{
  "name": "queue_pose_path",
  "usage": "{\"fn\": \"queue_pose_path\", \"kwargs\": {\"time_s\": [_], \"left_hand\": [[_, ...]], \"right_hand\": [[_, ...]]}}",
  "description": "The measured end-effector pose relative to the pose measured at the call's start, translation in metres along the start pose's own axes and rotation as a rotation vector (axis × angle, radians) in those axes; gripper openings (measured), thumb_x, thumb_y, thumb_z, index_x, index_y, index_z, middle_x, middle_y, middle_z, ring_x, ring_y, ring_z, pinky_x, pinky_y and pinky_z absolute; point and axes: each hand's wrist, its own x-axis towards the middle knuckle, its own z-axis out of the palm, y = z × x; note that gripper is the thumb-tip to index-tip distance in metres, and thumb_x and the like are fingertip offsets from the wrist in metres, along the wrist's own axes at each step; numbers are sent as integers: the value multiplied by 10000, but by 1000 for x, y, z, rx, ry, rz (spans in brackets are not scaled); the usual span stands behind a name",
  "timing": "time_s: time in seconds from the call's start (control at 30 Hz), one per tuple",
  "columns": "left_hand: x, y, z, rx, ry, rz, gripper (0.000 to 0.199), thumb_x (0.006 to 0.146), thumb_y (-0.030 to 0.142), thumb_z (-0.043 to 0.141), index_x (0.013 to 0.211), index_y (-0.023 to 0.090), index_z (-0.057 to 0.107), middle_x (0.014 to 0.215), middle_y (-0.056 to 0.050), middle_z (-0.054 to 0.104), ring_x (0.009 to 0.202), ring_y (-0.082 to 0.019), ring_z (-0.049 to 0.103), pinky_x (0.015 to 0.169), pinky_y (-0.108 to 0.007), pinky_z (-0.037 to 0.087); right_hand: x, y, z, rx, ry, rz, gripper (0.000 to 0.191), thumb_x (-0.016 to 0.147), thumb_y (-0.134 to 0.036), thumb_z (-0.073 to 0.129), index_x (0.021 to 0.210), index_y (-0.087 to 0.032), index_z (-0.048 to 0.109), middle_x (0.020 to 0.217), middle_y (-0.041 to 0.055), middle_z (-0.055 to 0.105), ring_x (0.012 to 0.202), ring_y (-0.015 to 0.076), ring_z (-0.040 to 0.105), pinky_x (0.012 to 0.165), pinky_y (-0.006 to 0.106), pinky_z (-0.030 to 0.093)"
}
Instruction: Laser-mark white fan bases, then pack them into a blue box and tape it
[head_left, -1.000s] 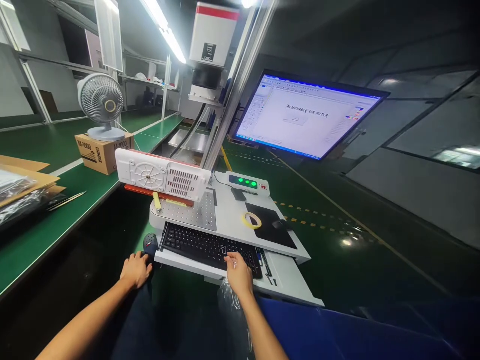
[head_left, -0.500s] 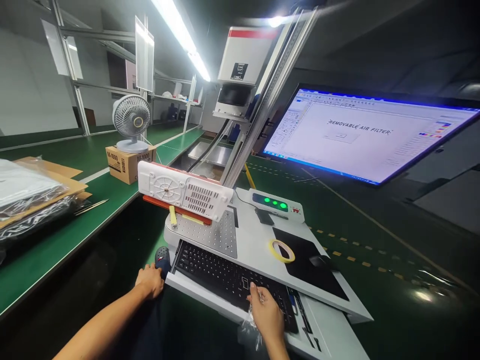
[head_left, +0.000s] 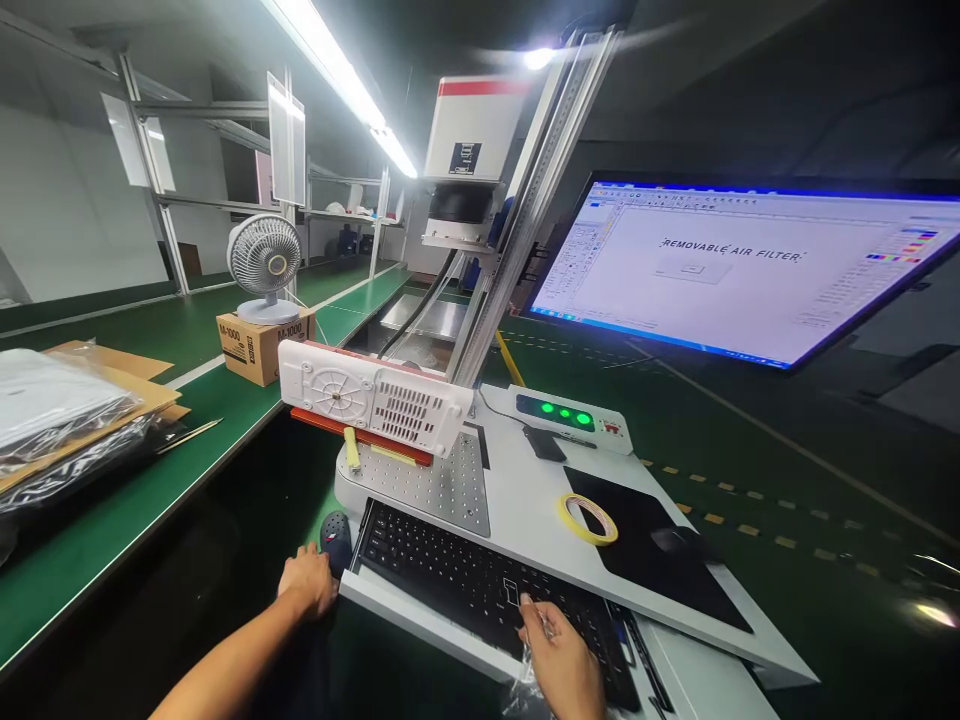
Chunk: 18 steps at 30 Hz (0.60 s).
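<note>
Head view is showing my right hand [head_left: 566, 668] pinching clear plastic [head_left: 523, 692] by the keyboard [head_left: 435, 567], which is sitting on a pulled-out tray [head_left: 427, 630], seemingly for easy reach, while my left hand [head_left: 309, 582] is resting beside it, grip hidden.

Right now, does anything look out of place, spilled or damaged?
No spill or damage is visible. Mildly odd: the yellow ring-shaped tape roll straddles the edge of the black rectangular mat, partly on the white worktop, as if set down casually.
</note>
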Motion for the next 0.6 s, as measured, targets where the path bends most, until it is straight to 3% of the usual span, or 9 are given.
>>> {"fn": "queue_pose_path", "kwargs": {"time_s": [0.6], "left_hand": [[-7,-1,-6,-34,10,8,484,963,384,537,1324,139,747,1404,-244,659,1330,-413,632,1053,-565,565]], "right_hand": [[6,10,3,-51,-49,-12,630,856,-865,331,843,-312,632,911,86,830,911,347,761,787,389,498]]}}
